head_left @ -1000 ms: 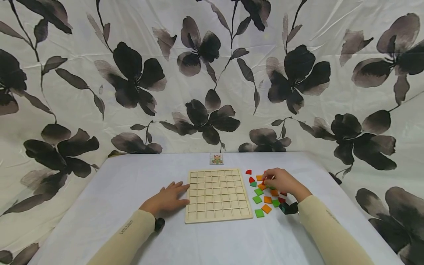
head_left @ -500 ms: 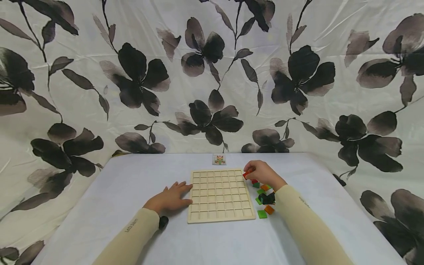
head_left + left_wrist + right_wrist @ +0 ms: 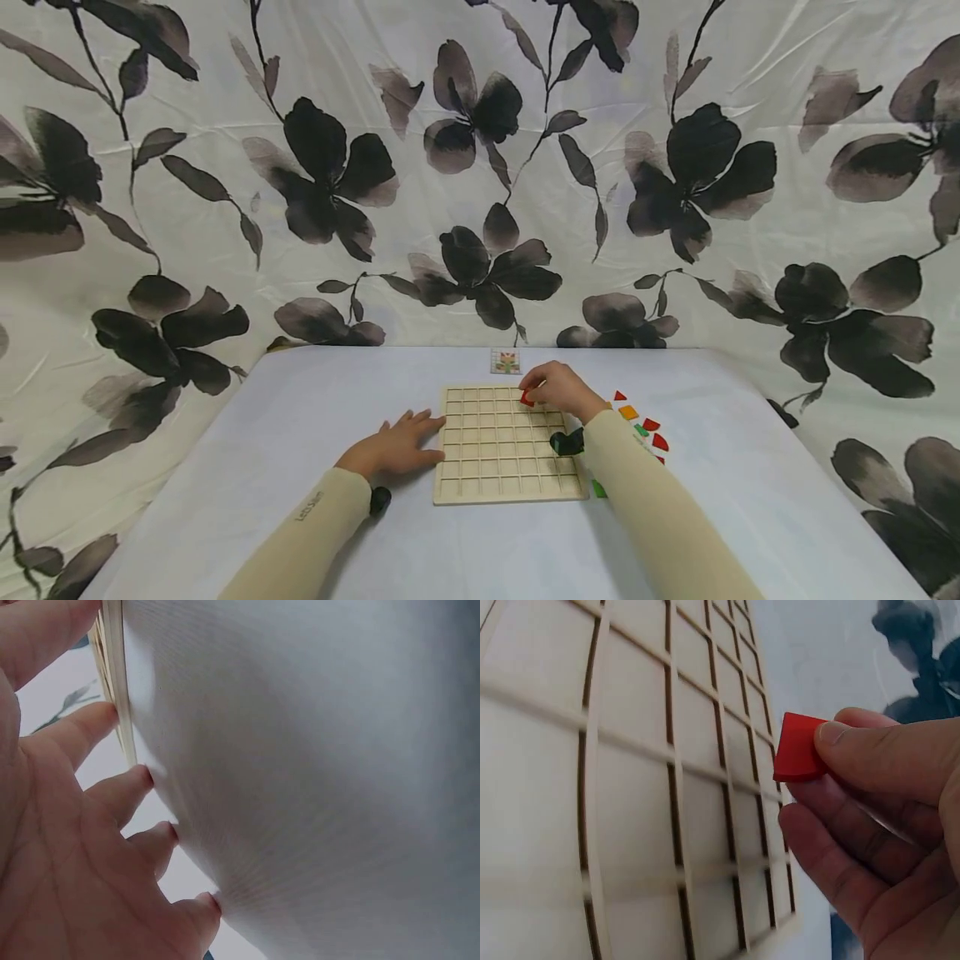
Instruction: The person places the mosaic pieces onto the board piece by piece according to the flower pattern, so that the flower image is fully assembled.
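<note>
While the board (image 3: 483, 452) is touched at nine o'clock by the left hand (image 3: 392, 447), fingers spread, a red tile (image 3: 799, 748) is pinched by the right hand (image 3: 564, 390) above the board's one o'clock side.

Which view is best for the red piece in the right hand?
Right wrist: the red piece appears large and close, pinched in the right hand, with most of its flat face visible. Head shows it small, partly hidden by that hand, above the board. Left wrist doesn't show it.
</note>
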Motion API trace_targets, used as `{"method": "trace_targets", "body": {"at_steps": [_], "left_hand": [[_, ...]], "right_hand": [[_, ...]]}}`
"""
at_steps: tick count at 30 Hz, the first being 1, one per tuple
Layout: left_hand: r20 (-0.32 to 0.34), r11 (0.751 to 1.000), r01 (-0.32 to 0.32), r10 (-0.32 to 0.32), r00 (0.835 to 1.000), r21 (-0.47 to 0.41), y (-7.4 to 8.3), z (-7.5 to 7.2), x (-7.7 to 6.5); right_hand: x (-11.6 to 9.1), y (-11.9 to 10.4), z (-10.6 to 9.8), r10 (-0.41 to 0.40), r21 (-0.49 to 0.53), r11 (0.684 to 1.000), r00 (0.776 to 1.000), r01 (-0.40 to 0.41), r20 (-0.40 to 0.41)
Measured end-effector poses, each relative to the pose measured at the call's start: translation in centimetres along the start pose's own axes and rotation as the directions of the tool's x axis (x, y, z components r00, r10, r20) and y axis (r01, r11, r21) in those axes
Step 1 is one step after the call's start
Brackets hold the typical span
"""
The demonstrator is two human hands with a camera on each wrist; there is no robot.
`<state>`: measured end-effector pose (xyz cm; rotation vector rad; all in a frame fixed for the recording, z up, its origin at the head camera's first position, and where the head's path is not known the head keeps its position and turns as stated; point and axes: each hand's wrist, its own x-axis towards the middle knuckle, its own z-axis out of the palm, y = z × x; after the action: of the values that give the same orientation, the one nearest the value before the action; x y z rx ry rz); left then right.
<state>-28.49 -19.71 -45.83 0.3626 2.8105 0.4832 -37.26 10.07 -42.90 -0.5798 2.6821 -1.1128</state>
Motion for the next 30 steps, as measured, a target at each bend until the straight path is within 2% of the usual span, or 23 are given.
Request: {"method": "trace_targets", "body": {"at_steps": [4,9,15,20,26,30], "left_hand": [[0.007,1.0,-0.004,0.004,1.0,-0.01,-0.1,-0.1,0.0],[0.014,1.0,0.009,-0.009,1.0,-0.01,-0.1,-0.3,-0.1],[0.017,1.0,0.002,-0.001,1.0,-0.012,0.0,-0.2,-0.2],[0.021,1.0,0.003,-0.003,1.0,-0.013,0.4,0.0,-0.2],[0.02,1.0,0.008,-0.009,1.0,0.007,0.3,0.0,-0.1],[0.017,1.0,0.018,-0.019,1.0,0.017,0.1,0.1,-0.1]], "right_hand": [[1.1,-1.4,1.6,-0.014,-0.005,1.0,1.0,0.014,0.006],[2.7,-2.5,3.7,-0.076,-0.059,0.995,0.997,0.074,-0.027],[3.4,-2.9,5.6,-0.063,-0.046,0.997,0.997,0.06,-0.052],[3.0,-2.3,6.2,-0.044,-0.039,0.998,0.997,0.042,-0.066],[2.7,-2.3,6.6,-0.085,-0.137,0.988,0.995,0.076,-0.058],[2.3,-2.3,5.7,-0.1,-0.205,0.974,0.995,0.095,-0.012]]}}
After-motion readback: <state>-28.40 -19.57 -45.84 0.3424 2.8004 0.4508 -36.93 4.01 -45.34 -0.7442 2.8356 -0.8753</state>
